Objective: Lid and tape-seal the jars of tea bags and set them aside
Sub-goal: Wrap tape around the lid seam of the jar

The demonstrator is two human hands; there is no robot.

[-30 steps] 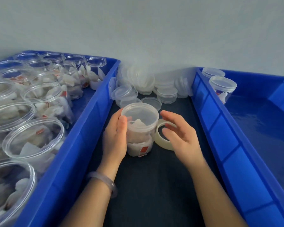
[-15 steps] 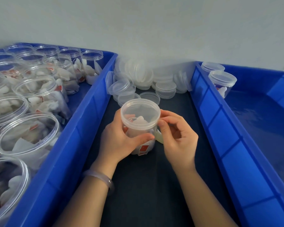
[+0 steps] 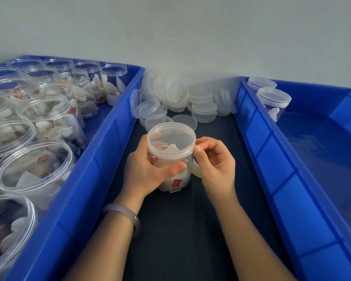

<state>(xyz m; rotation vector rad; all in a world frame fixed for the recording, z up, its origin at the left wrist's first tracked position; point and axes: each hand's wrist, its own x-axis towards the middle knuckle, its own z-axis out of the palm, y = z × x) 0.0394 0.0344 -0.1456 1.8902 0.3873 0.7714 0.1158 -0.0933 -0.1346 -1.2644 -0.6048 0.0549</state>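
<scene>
1. Fingers of the left hand (image 3: pixel 150 171) wrap the jar (image 3: pixel 178 179) from its left, with the thumb pressed across the front wall. The jar stands upright on the dark mat (image 3: pixel 170 236) with its lid (image 3: pixel 171 136) on.
2. The right hand (image 3: pixel 217 165) sits just right of the jar with its fingers curled. Thumb and forefinger pinch together at the lid's right rim. The tape roll (image 3: pixel 197 171) is tucked between palm and jar wall, and only a pale arc of it shows. I cannot make out whether a tape end lies between the fingertips.
3. Tea bags inside the jar blur into white. Red tags show near the bottom.
4. A pale bracelet (image 3: pixel 128 213) circles the left wrist.
5. Beyond the jar, loose lids (image 3: pixel 180 94) heap against the wall, too overlapped to count.
6. The mat forms a lane between two bin walls, and both hands are apart from them.
7. The left bin (image 3: pixel 101 159) is crowded with open jars (image 3: pixel 32 165), the nearest cut off by the frame edge.
8. In the right bin (image 3: pixel 272 159), two lidded jars (image 3: pixel 274 98) stand in the far corner.
</scene>
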